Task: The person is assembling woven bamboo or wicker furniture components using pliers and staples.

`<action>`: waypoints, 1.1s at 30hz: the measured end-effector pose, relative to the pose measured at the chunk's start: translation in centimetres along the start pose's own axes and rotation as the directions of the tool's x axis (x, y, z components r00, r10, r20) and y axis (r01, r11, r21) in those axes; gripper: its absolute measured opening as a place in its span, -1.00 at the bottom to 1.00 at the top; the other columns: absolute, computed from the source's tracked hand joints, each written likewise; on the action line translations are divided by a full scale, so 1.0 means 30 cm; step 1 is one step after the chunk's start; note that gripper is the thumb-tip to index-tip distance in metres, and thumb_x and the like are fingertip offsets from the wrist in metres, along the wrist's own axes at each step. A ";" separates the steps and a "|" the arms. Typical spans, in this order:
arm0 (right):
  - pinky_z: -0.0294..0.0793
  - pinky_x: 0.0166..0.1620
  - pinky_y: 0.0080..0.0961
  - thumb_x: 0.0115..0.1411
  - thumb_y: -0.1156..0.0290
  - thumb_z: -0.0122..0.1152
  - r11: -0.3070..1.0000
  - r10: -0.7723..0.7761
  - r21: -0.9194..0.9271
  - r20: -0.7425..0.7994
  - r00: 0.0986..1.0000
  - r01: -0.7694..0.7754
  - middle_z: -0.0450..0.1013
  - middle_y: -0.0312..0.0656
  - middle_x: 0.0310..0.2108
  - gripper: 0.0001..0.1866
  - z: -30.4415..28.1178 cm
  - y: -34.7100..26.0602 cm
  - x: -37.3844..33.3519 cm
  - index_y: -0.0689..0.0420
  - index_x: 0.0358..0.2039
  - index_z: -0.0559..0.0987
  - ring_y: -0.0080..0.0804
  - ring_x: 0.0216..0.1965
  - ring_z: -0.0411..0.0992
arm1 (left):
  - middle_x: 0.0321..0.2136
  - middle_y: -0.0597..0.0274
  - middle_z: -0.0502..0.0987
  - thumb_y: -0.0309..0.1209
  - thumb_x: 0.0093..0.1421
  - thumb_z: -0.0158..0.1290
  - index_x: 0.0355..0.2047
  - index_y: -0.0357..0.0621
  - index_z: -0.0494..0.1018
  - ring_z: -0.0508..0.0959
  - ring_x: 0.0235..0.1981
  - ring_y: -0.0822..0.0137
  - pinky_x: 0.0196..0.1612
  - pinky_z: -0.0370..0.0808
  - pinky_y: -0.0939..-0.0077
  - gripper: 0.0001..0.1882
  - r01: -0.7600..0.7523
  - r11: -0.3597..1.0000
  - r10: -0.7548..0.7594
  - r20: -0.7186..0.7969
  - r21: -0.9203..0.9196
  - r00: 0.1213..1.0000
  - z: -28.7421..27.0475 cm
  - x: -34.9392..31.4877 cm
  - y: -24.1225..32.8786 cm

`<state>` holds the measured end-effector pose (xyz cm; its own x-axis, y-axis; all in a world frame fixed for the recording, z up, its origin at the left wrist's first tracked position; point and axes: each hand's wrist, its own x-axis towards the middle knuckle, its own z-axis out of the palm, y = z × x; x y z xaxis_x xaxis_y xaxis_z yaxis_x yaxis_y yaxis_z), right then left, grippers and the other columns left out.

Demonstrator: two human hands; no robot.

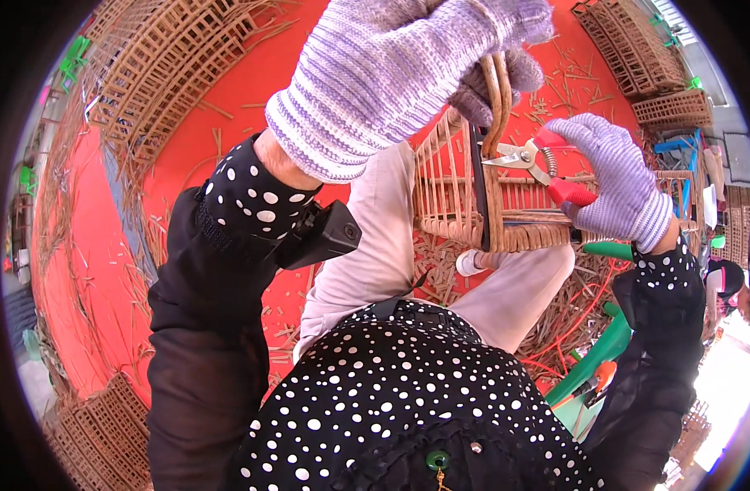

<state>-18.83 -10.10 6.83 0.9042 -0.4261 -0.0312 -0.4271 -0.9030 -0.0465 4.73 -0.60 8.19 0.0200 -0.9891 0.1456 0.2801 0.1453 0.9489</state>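
My left hand [416, 74], in a purple and white knit glove, closes around brown cane strands [498, 98] at the top of the view. The strands run down to a rattan basket frame [449, 200] at my knees, with upright spokes and a wrapped lower edge. My right hand [620, 176], gloved alike, grips pruning shears [522, 155] by their red handles. Their blades are parted and lie against the cane strands below my left hand. Whether they cut into a strand I cannot tell. My left fingertips are partly hidden behind the glove.
Stacks of woven rattan panels [166, 74] stand at the far left, with more rattan panels [637, 49] at the far right. Cane offcuts litter the red floor [199, 192]. Beside my right leg are a green piece [596, 352] and an orange-and-black tool [600, 378].
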 end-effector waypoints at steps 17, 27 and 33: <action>0.39 -0.26 -0.60 -0.16 0.48 0.21 0.262 0.759 0.933 -0.042 0.650 -0.246 0.37 -0.30 -0.36 -0.52 -0.018 -0.116 -0.431 0.19 -0.13 0.39 -0.57 -0.39 0.36 | -0.50 0.15 0.53 -0.36 0.19 -0.11 -0.29 -0.32 0.44 0.52 -0.52 0.38 -0.38 0.45 0.56 -0.74 -0.453 0.721 0.078 0.589 0.524 0.805 0.072 -0.074 -0.167; 0.33 -0.10 -0.30 -0.23 0.04 0.25 -0.599 0.789 0.050 -0.131 -0.600 -0.799 0.43 0.07 -0.29 -0.35 0.297 -0.399 -1.644 0.22 -0.17 0.42 -0.07 -0.20 0.41 | -0.51 0.10 0.54 -0.34 0.19 -0.10 -0.36 -0.29 0.48 0.56 -0.42 0.29 -0.35 0.49 0.54 -0.75 -0.182 0.868 -0.041 0.431 0.463 0.902 0.307 -0.183 -0.147; 0.16 0.09 -0.26 -0.11 -0.02 0.13 -0.671 0.737 -0.092 -0.196 -0.647 -0.736 0.12 0.07 0.11 -0.21 0.460 -0.514 -1.768 0.19 0.07 0.22 -0.06 0.12 0.12 | -0.22 0.09 0.48 -0.29 0.17 -0.07 -0.37 -0.24 0.47 0.52 -0.32 0.18 -0.23 0.43 0.46 -0.75 -0.737 0.013 0.270 0.708 0.675 0.653 0.334 -0.089 -0.259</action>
<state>-60.31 27.17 -4.59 -0.8983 -0.4002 0.1815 -0.3779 0.9143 0.1456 -7.11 1.14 3.23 -0.5905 -0.5914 0.5492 -0.6592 0.7460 0.0946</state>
